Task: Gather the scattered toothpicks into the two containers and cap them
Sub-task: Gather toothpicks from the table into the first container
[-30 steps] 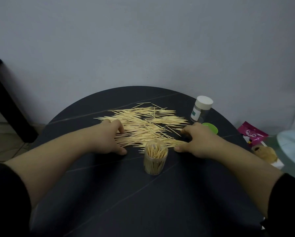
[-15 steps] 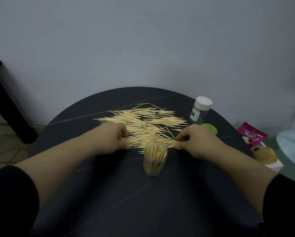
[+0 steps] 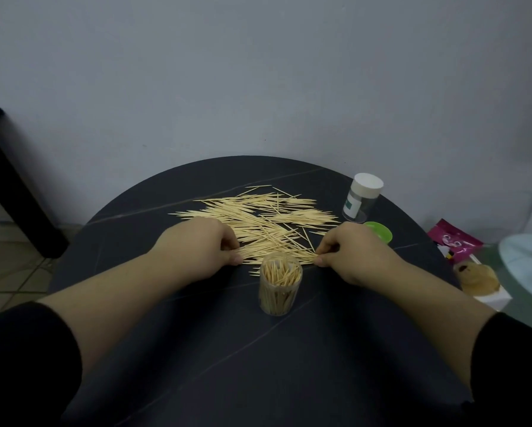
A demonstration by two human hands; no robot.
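Both hands have closed in toward each other since a second ago, bunching the near edge of the toothpicks (image 3: 258, 220). The left hand (image 3: 203, 248) and right hand (image 3: 357, 254) curl their fingers onto that bundle's two ends, seemingly pinching it, though the fingertips are partly hidden. The sticks lie left to right on the counter (image 3: 258, 365), spanning between the hands, just behind the open jar (image 3: 280, 291), which stands upright and nearly full of toothpicks. The green lid (image 3: 380, 234) lies beside the right hand. The white-capped jar (image 3: 361, 197) stands beyond, contents unclear.
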